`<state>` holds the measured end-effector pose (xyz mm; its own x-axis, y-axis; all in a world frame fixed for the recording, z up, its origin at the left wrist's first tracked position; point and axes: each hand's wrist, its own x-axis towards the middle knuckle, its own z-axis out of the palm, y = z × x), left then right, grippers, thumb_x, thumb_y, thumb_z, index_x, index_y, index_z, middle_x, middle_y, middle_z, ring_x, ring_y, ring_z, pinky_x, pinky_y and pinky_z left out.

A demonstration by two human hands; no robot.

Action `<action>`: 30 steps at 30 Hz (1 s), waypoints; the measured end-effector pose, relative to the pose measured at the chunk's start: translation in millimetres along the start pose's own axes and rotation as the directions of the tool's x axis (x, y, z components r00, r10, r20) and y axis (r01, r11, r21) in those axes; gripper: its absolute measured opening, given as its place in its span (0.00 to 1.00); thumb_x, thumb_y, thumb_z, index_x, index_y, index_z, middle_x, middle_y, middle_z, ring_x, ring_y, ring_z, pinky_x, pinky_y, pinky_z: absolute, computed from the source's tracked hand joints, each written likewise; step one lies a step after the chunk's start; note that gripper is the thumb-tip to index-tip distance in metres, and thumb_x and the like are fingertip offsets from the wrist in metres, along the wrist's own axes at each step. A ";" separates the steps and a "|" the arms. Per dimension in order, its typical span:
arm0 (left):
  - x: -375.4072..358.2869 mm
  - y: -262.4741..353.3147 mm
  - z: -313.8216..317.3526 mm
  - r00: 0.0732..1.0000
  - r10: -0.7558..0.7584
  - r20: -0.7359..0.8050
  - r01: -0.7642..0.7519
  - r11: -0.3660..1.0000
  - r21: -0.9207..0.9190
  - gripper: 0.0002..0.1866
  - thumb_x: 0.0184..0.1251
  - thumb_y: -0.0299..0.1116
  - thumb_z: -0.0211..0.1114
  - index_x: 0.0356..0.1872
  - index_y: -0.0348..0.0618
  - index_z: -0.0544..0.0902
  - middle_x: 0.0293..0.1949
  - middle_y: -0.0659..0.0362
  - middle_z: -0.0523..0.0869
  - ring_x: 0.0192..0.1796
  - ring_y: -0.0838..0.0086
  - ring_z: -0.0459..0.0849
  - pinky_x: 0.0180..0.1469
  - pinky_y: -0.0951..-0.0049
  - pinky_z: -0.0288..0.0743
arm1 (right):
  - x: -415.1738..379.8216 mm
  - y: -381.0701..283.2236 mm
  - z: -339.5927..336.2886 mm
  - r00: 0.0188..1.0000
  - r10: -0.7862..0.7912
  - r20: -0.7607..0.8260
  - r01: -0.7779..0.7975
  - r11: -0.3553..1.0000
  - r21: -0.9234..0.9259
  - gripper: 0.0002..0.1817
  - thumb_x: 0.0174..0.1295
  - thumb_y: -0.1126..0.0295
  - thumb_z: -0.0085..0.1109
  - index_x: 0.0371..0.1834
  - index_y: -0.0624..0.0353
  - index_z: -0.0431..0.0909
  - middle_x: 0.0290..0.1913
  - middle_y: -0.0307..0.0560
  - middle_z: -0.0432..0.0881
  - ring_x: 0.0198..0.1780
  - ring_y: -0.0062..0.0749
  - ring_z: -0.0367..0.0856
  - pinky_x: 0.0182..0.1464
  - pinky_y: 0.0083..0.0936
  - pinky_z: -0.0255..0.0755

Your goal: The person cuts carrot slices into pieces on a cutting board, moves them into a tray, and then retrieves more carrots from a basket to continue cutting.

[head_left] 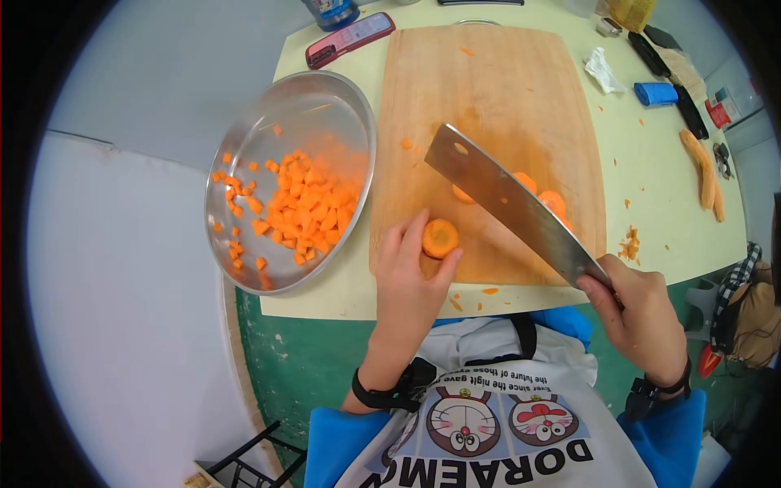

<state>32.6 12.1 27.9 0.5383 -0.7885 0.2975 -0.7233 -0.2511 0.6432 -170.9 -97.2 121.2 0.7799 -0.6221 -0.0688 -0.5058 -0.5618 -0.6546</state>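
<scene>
My left hand (413, 264) is closed around a short piece of carrot (440, 238), its round cut face turned up, near the front of the wooden cutting board (488, 73). In my right hand (639, 313) is the handle of a cleaver (512, 199). Its broad blade slants up and left across the board, with bits of carrot stuck to it. Several carrot slices (551, 203) show behind the blade, partly hidden by it. Left of the board stands a round metal tray (268, 122) with diced carrot (309, 207) in it.
A phone (350, 41) and a blue bottle (332, 12) are at the back left. To the right lie a crumpled tissue (602, 71), a blue roll (656, 93), a black-handled tool (691, 112) and peeled carrots (701, 171). Carrot scraps (630, 244) dot the table near its front edge.
</scene>
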 end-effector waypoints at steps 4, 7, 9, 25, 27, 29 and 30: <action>-1.0 -4.8 0.7 0.996 0.081 -0.043 -0.081 0.997 -0.013 0.27 0.43 0.26 0.72 0.50 0.36 0.75 0.40 0.55 0.76 0.35 0.71 0.77 0.37 0.76 0.73 | 3.3 -7.1 3.1 1.000 0.020 -0.010 -0.020 1.000 -0.014 0.07 0.60 0.72 0.55 0.30 0.62 0.68 0.16 0.55 0.71 0.20 0.51 0.74 0.21 0.37 0.65; -1.0 0.9 -5.9 1.000 0.004 0.009 -0.004 0.999 -0.032 0.27 0.43 0.26 0.72 0.50 0.37 0.76 0.40 0.55 0.76 0.35 0.71 0.77 0.37 0.76 0.72 | 4.3 -6.8 5.7 1.000 0.012 0.009 -0.011 1.000 -0.025 0.08 0.60 0.72 0.56 0.30 0.62 0.68 0.16 0.55 0.71 0.20 0.51 0.74 0.21 0.37 0.65; -0.6 2.0 -6.9 1.000 -0.028 0.013 0.028 0.997 -0.066 0.25 0.43 0.26 0.72 0.47 0.37 0.77 0.40 0.55 0.76 0.35 0.71 0.77 0.35 0.77 0.71 | 5.3 -6.4 7.5 1.000 0.006 0.028 -0.004 0.999 -0.042 0.08 0.60 0.72 0.56 0.30 0.62 0.68 0.17 0.55 0.71 0.20 0.50 0.74 0.21 0.37 0.65; 49.4 5.4 -33.1 0.986 -0.043 -0.161 -0.060 0.809 -0.585 0.20 0.71 0.41 0.44 0.49 0.33 0.72 0.39 0.53 0.80 0.45 0.72 0.78 0.52 0.71 0.67 | 14.4 -10.1 18.9 0.967 -0.128 0.218 0.169 0.969 -0.181 0.11 0.62 0.69 0.53 0.27 0.61 0.64 0.15 0.50 0.71 0.16 0.47 0.73 0.16 0.36 0.66; 51.5 4.9 -29.8 0.998 -0.010 -0.056 -0.030 0.751 -0.659 0.19 0.71 0.40 0.44 0.47 0.32 0.73 0.36 0.53 0.81 0.44 0.72 0.79 0.52 0.72 0.67 | 15.2 -11.2 19.3 0.967 -0.124 0.222 0.167 0.968 -0.185 0.11 0.62 0.69 0.53 0.27 0.61 0.64 0.14 0.50 0.71 0.15 0.47 0.73 0.16 0.36 0.66; 51.8 4.9 -27.6 1.000 0.004 0.024 0.013 0.752 -0.659 0.19 0.72 0.39 0.43 0.42 0.30 0.76 0.32 0.53 0.82 0.39 0.73 0.80 0.50 0.73 0.69 | 15.4 -12.0 19.4 0.965 -0.123 0.230 0.164 0.972 -0.170 0.11 0.62 0.68 0.52 0.27 0.61 0.64 0.14 0.50 0.71 0.15 0.47 0.73 0.16 0.36 0.67; 53.2 6.4 -25.8 1.000 0.021 -0.004 -0.018 0.739 -0.673 0.19 0.72 0.37 0.43 0.39 0.30 0.77 0.31 0.54 0.82 0.38 0.74 0.80 0.48 0.74 0.70 | 15.7 -12.1 19.3 0.965 -0.121 0.232 0.163 0.972 -0.171 0.11 0.62 0.68 0.52 0.27 0.61 0.64 0.14 0.50 0.71 0.15 0.47 0.73 0.16 0.36 0.67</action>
<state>67.8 -17.0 66.1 0.5246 -0.7914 0.3138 -0.2534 0.2067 0.9450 -145.5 -89.7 113.5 0.8994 -0.4062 -0.1616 -0.4276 -0.7402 -0.5189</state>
